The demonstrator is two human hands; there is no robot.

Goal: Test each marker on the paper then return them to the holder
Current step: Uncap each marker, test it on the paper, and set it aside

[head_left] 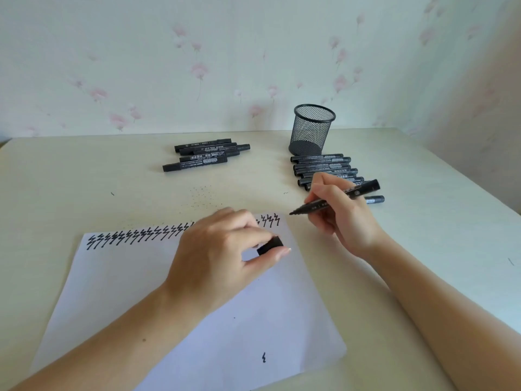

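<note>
You face a pale cream surface (84,176) set in a corner, against wallpaper (141,66) with faint pink flowers, softly lit.

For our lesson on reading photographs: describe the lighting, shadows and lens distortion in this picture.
Head view: soft, even light; faint shadow under the left hand on the paper; wide-angle bending curves the table edges; wallpaper flowers look hazy.

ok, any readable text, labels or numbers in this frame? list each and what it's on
"700": on a label of one marker in the left marker pile, only just legible; the rest of that print is blurred.
Right marker pile: label print too small to read.
Held marker in the right hand: a round logo and print, unreadable.
Paper: zigzag test scribbles only, no words.
Cap in the left hand, holder: no text.
</note>
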